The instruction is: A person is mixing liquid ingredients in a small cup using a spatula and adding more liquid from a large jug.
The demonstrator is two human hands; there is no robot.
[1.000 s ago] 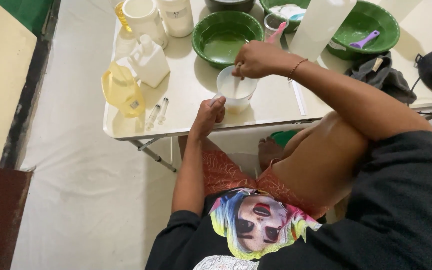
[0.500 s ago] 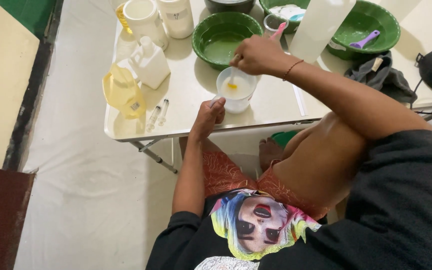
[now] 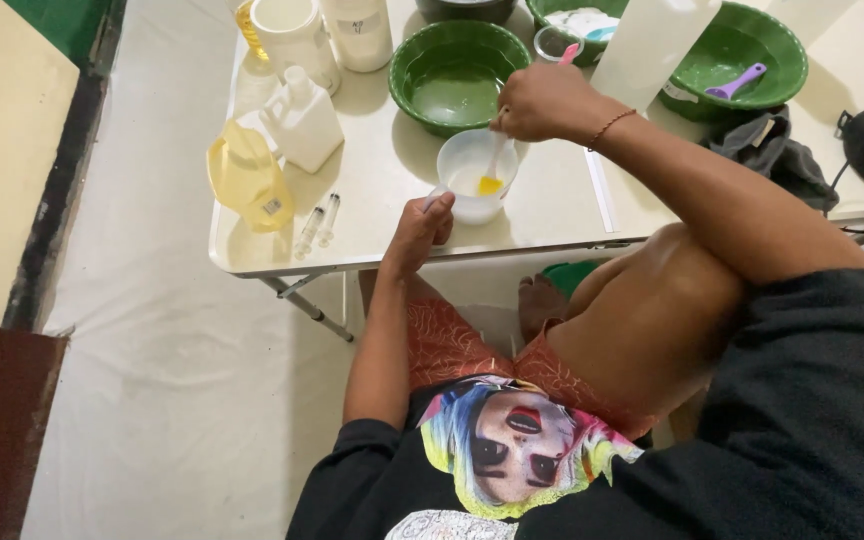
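1. The small white round plastic cup (image 3: 476, 175) stands on the pale folding table (image 3: 552, 215), near its front edge, at about 12 o'clock from the seated person's knees.
2. The right hand (image 3: 544, 102) hovers just above the cup's 1 o'clock rim. Its fingers are curled together and pinch the top of a thin white plastic stirrer (image 3: 495, 160), which slants down into the cup. A small patch of yellow liquid (image 3: 490, 186) lies in the cup at the stirrer's lower end.
3. The left hand (image 3: 420, 228) rests on the table edge at 7 o'clock of the cup. Its fingers are bent and bunched, touching the cup's lower left wall. Whether they clasp the cup or only steady it cannot be told.
4. A large green plastic bowl (image 3: 457, 62), holding a little clear liquid, sits at 12 o'clock of the cup, just beside it.
5. A second green plastic bowl (image 3: 742, 60) with a purple plastic spoon (image 3: 735, 82) in it lies at 2 o'clock, well apart.
6. A tall translucent white bottle (image 3: 652, 40) stands between the 2 green bowls.
7. At 9 o'clock of the cup lie 2 clear plastic syringes (image 3: 318, 222), side by side.
8. Beyond them stand a yellow translucent jug (image 3: 247, 178) and a white plastic canister (image 3: 304, 122), touching each other.
9. A dark grey cloth (image 3: 777, 160) lies at 3 o'clock, near the right forearm.
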